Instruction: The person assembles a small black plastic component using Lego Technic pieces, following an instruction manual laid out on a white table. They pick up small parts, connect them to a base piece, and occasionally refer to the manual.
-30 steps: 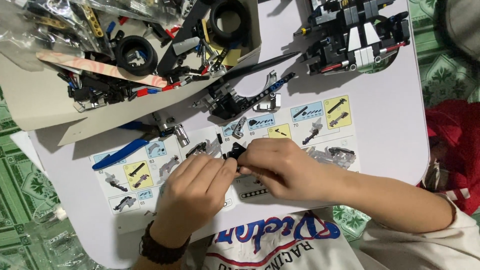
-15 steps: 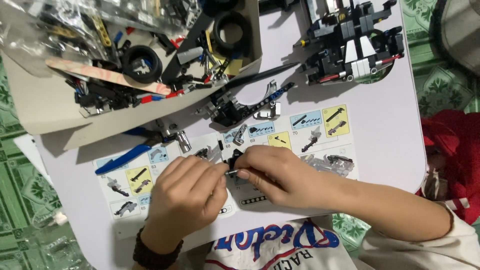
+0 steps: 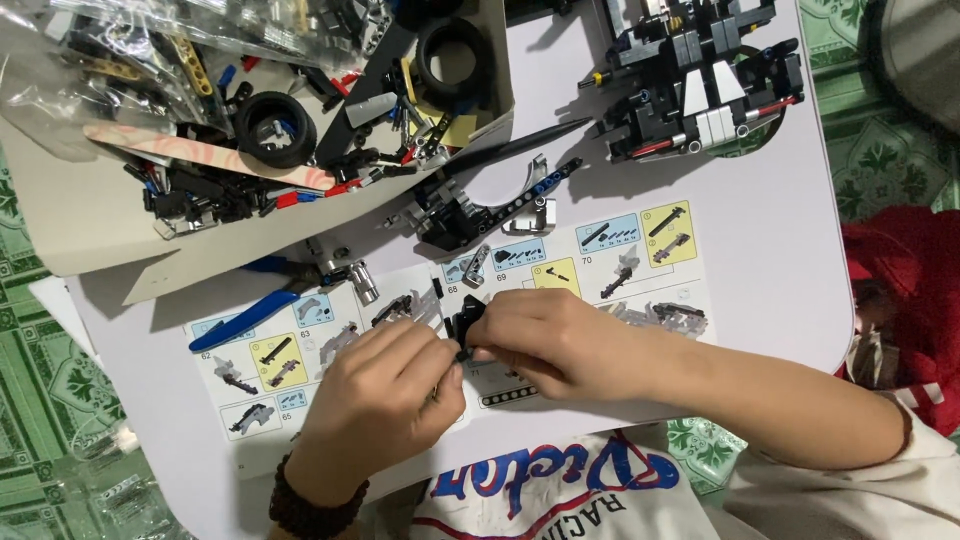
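Both hands low on table (image 3: 790, 250), over instruction sheet (image 3: 620, 250). Left hand (image 3: 385, 395) curled, fingertips pinching small black part (image 3: 466, 322); dark bead bracelet (image 3: 310, 505) at wrist. Right hand (image 3: 545, 345) meeting it from the right, thumb and fingers also closed on same part, held just above sheet middle. Hands touching at the part. Open cardboard box (image 3: 80, 215) at upper left, packed with loose pieces and two black tyres (image 3: 275, 128); its near flap overhanging sheet's upper left corner. Blue piece (image 3: 240, 318) lying on sheet's left end. Half-built black and grey frame (image 3: 470, 215) just above sheet. Bigger black model (image 3: 700, 80) at far right top, near table edge. Bare table right of sheet, between model and right forearm; near edge taken by arms. Green patterned floor (image 3: 40, 390) beyond table's left edge
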